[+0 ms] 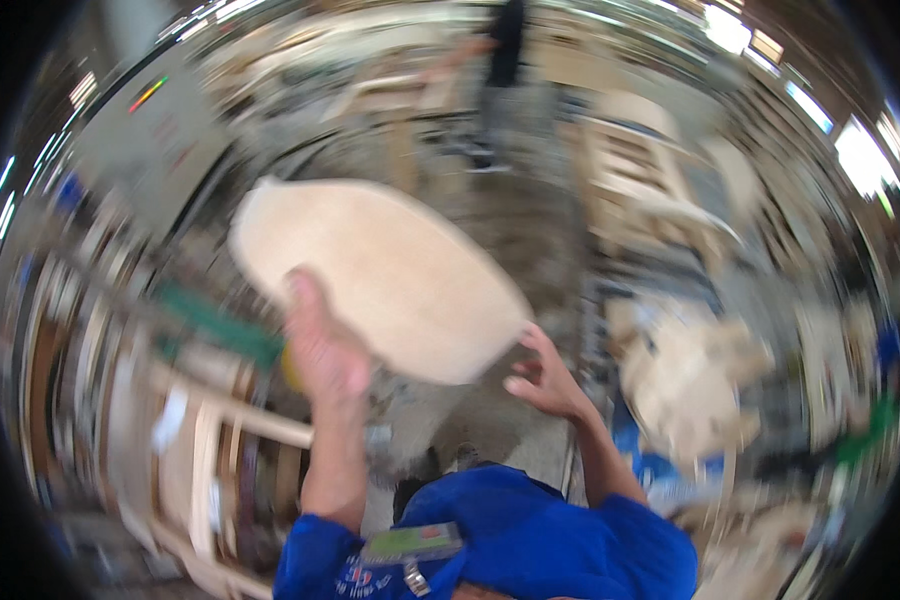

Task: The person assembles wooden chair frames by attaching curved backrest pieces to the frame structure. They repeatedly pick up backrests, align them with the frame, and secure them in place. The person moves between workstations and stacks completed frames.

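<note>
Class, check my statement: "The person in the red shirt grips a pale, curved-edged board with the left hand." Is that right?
Not quite: the shirt is blue, as the head view shows. The left hand does grip the pale, curved-edged board.

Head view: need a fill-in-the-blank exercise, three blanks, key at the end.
1. The left hand holds a pale panel made of ____.
2. Of the panel's left and right ends, the right hand is nearer the ____ one.
3. The badge lies against a shirt coloured ____.

Missing words: wood; right; blue
</note>
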The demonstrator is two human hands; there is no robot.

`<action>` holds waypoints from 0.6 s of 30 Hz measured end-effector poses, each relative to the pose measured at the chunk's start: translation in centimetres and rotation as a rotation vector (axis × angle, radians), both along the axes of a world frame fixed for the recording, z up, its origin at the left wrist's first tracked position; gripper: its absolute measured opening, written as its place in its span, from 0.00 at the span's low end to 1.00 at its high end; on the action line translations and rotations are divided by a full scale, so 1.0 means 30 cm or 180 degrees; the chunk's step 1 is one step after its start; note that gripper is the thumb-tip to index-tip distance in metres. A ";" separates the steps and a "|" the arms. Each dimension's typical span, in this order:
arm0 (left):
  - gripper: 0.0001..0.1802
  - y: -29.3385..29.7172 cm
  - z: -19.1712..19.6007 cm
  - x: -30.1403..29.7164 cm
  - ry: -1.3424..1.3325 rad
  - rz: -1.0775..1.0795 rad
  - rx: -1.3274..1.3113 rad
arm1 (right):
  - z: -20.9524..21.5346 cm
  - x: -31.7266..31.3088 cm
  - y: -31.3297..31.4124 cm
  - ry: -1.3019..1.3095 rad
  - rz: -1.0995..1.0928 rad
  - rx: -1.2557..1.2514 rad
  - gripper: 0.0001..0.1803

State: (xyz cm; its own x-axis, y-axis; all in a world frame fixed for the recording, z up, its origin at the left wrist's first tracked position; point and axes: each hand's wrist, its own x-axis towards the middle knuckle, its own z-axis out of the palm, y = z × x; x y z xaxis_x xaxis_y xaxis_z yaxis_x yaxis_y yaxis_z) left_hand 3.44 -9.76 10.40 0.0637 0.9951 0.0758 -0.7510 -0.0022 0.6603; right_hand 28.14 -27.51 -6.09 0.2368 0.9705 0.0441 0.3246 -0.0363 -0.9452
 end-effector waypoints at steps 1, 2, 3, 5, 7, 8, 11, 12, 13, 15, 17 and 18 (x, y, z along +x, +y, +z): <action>0.30 -0.003 0.013 -0.030 -0.0385 0.0054 -0.0265 | -0.060 -0.044 0.013 -0.0140 0.0022 -0.0121 0.64; 0.30 -0.003 0.037 -0.111 -0.0820 -0.0058 -0.0200 | -0.037 -0.116 0.073 0.0178 0.0029 -0.0531 0.63; 0.30 0.005 0.008 -0.175 -0.0936 0.0045 -0.0160 | -0.070 -0.171 0.124 0.0654 0.0091 -0.0046 0.58; 0.31 -0.011 0.010 -0.244 -0.1428 0.0158 -0.0455 | -0.242 -0.132 0.206 -0.0694 -0.0540 0.0869 0.26; 0.31 -0.038 -0.079 -0.366 -0.1519 0.0488 -0.0336 | -0.318 -0.169 0.296 -0.0576 -0.0751 0.0942 0.27; 0.31 -0.076 -0.098 -0.443 -0.1338 0.0708 -0.0479 | -0.349 -0.195 0.314 -0.0305 -0.0780 0.0714 0.18; 0.30 -0.115 -0.108 -0.583 -0.0484 0.1073 -0.0615 | -0.244 -0.298 0.497 0.0284 -0.0654 0.0034 0.16; 0.29 -0.139 -0.122 -0.679 0.0012 0.0846 -0.0524 | -0.230 -0.334 0.538 0.0184 -0.0593 0.0232 0.16; 0.29 -0.175 -0.152 -0.785 0.0519 0.0635 -0.0446 | -0.214 -0.379 0.571 0.0057 -0.0373 0.0249 0.16; 0.31 -0.289 -0.205 -0.961 0.1589 0.0881 -0.0508 | -0.146 -0.493 0.654 -0.0192 0.0136 0.0264 0.16; 0.25 -0.383 -0.253 -1.102 0.2981 0.1966 -0.0848 | -0.099 -0.604 0.741 -0.0468 0.0422 0.0263 0.16; 0.23 -0.425 -0.248 -1.166 0.3805 0.2482 -0.1050 | -0.073 -0.662 0.783 -0.0617 0.0531 0.0273 0.16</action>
State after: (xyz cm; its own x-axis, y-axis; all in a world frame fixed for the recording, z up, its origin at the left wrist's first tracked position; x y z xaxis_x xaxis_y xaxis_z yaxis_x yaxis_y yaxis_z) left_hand -31.56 -22.52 2.95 -0.6271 0.7676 0.1324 0.3531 0.1286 0.9267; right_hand 8.30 -4.00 -8.29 0.0532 0.9862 0.1569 0.4946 0.1105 -0.8621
